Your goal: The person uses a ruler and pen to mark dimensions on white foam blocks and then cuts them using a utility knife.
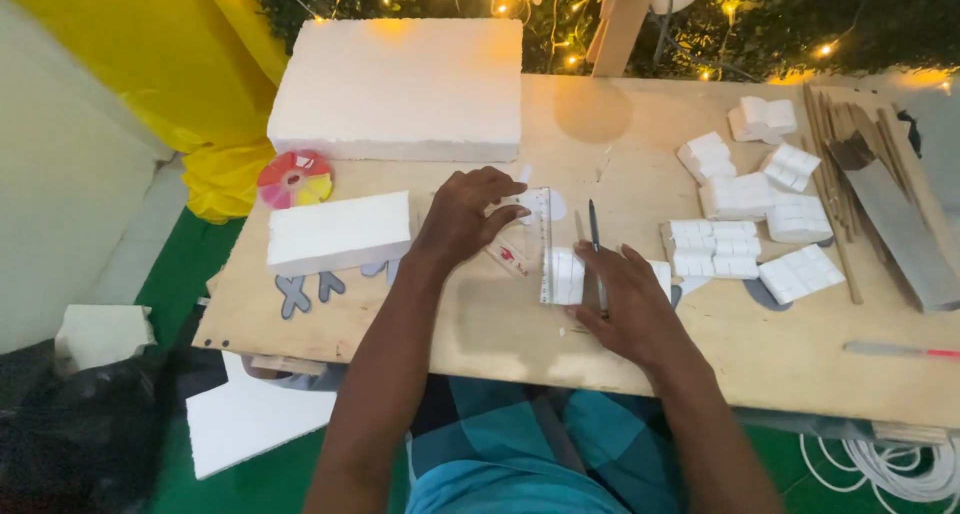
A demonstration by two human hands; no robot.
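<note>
Head view, looking down on a plywood board (500, 344) laid across the lap. Left hand (470, 217) flat on a clear set square (527, 236), fingers spread, pressing it down onto the board. Right hand (628, 299) just beside it, pinching a dark pen (594, 236) upright along the square's straight edge, tip hidden under the fingers. Small foam piece (566, 275) under and against that edge, touching the right hand. Foam block (338, 232) left of the left hand, near but apart; bigger foam slab (400, 86) behind it at the board's far side. Colour wheel disc (295, 179) between slab and block, at the left edge. Cut foam bits (745, 199) scattered to the right, well apart from both hands. Wooden sticks (840, 144) and a grey strip (905, 234) at far right. White cord (900, 469) coiled below the board's right corner.
</note>
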